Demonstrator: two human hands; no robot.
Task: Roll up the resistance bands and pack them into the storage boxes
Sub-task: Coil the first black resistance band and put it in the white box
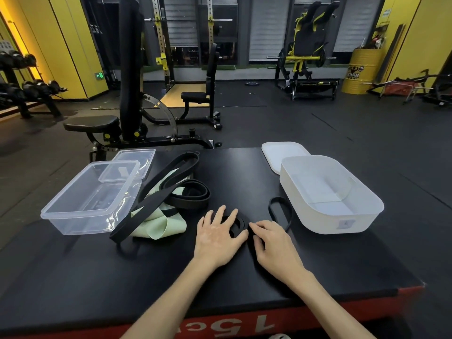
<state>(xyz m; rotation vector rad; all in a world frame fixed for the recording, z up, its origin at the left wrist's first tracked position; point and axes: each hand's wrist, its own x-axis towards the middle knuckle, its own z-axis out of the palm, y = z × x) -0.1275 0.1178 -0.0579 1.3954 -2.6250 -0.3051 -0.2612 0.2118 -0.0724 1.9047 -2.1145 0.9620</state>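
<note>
Where the left hand presses, the black band lies coiled.

I count two hands, left hand and right hand, meeting on one coiled black band. Left of that grip I make out one pale green flat band and seemingly two more black bands, a long strap and a folded heap, though they overlap too much to be sure. Just right of it lies one thin black loop, perhaps the coil's own tail. Two storage boxes flank the grip: one clear box far left with two smaller clear pieces behind it, lids or trays, and one white box right with one white lid behind.
</note>
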